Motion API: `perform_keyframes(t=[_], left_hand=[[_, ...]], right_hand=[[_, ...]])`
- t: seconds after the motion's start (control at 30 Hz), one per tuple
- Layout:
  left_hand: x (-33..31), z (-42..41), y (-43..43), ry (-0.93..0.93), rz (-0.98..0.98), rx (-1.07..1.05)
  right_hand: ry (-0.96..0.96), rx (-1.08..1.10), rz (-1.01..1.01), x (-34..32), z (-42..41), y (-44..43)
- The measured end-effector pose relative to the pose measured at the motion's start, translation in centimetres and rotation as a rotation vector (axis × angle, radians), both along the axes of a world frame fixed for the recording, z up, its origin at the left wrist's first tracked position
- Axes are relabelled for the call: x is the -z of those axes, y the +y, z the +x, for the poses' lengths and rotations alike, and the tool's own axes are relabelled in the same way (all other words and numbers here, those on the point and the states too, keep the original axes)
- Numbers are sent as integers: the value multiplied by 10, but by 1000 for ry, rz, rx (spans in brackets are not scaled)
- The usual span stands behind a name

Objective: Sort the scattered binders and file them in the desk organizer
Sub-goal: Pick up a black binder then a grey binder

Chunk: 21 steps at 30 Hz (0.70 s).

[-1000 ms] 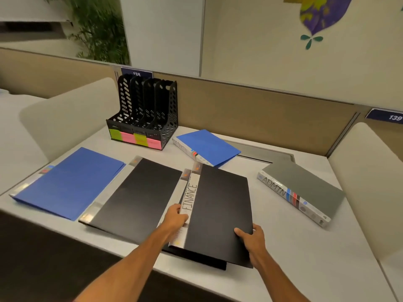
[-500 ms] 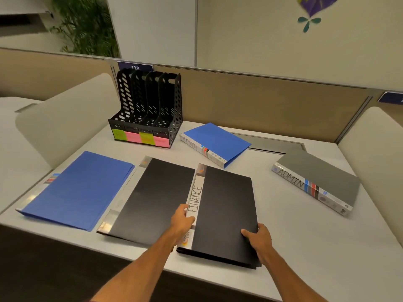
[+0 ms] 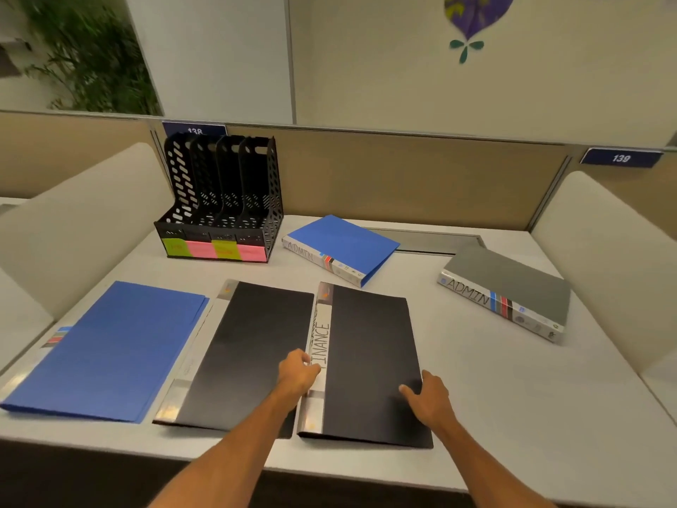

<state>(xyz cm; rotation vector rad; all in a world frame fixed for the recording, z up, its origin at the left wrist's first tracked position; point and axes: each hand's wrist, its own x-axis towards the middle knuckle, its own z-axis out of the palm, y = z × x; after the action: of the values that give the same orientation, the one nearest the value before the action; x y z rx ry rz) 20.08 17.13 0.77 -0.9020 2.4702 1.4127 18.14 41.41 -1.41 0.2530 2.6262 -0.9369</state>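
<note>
A black binder with a white FINANCE spine (image 3: 370, 361) lies flat near the desk's front edge. My left hand (image 3: 296, 375) curls around its spine and my right hand (image 3: 428, 401) grips its right edge, thumb on the cover. Touching its left side lies a second black folder (image 3: 249, 346), and left of that a blue folder (image 3: 110, 346). A blue ADMIN binder (image 3: 344, 243) and a grey ADMIN binder (image 3: 509, 280) lie further back. The black desk organizer (image 3: 227, 192) stands at the back left, its slots holding nothing, with green and pink labels along its front.
The white desk (image 3: 513, 397) is bounded by a tan partition at the back and padded dividers (image 3: 604, 258) on both sides. A cable slot (image 3: 439, 238) runs along the back edge. Bare desk surface shows to the right of my right hand.
The FINANCE binder was raised and overlapping the other black folder. It has shifted right and now lies flat beside it. Both hands have stayed on it.
</note>
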Motion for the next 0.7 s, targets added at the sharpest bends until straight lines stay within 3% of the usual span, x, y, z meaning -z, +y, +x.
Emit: perform_keyframes(t=[0.5,0.7], left_hand=[[-20,-87,94,72,-359,390],[-26,-151,173,127,-353,432]], right_hand=[[167,-139,265,-14,-67,78],[320,-240,363,-25,-133,142]])
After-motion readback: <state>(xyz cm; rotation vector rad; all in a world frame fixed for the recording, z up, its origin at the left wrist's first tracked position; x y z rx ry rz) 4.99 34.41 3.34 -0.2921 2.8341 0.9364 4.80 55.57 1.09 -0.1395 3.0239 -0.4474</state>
